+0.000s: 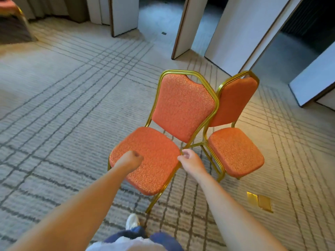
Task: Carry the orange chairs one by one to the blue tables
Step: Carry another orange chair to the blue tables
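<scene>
My left hand (132, 158), a fist holding nothing, hovers over the near chair (155, 173) on the carpet (54, 105); my right hand (190, 160) pinches its seat edge. I judge the pick-up is starting. Next it needs a firm frame grip, clear of the second chair (235, 153) touching it behind.

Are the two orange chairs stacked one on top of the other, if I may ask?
No, the left chair and the right chair stand side by side on the carpet, each on its own legs.
</scene>
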A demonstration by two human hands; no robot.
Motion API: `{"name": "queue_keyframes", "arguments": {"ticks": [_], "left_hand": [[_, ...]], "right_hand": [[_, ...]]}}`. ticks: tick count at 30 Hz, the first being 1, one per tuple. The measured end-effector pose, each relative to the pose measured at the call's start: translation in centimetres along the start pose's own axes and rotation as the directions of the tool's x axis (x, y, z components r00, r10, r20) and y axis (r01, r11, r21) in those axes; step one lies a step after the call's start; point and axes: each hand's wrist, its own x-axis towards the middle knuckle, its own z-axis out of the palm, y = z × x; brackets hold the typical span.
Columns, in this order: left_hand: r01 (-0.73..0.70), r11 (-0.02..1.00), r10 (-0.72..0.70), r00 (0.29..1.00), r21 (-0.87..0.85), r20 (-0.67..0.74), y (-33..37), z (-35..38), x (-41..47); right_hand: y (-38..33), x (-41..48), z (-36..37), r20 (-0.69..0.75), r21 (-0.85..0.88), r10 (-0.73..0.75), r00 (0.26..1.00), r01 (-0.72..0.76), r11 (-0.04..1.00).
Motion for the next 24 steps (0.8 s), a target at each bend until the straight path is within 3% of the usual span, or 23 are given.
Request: {"name": "queue_keyframes", "arguments": {"ticks": [8, 13, 18, 24], "left_hand": [[0.154, 0.980, -0.165, 0.983, -0.125, -0.085, 1.0, -1.9, 6.9], [0.288, 0.921, -0.336, 0.928, -0.264, -0.160, 1.5, -2.2, 9.4], [0.432, 0.761, -0.573, 0.797, -0.484, -0.190, 3.0, -0.8, 10.9], [0.487, 0.551, -0.748, 0.649, -0.678, -0.141, 2.8, 3.0, 13.0]], "right_hand": [[-5.5, 12.8, 0.3, 0.190, -0.147, -0.068, 0.979, 0.096, 0.984], [-9.0, 19.8, 1.5, 0.314, -0.233, -0.138, 0.939, 0.217, 0.948], [-11.7, 27.3, 2.3, 0.476, -0.316, -0.154, 0.866, 0.332, 0.889], [-11.8, 33.6, 3.2, 0.608, -0.354, -0.150, 0.779, 0.436, 0.827]]}}
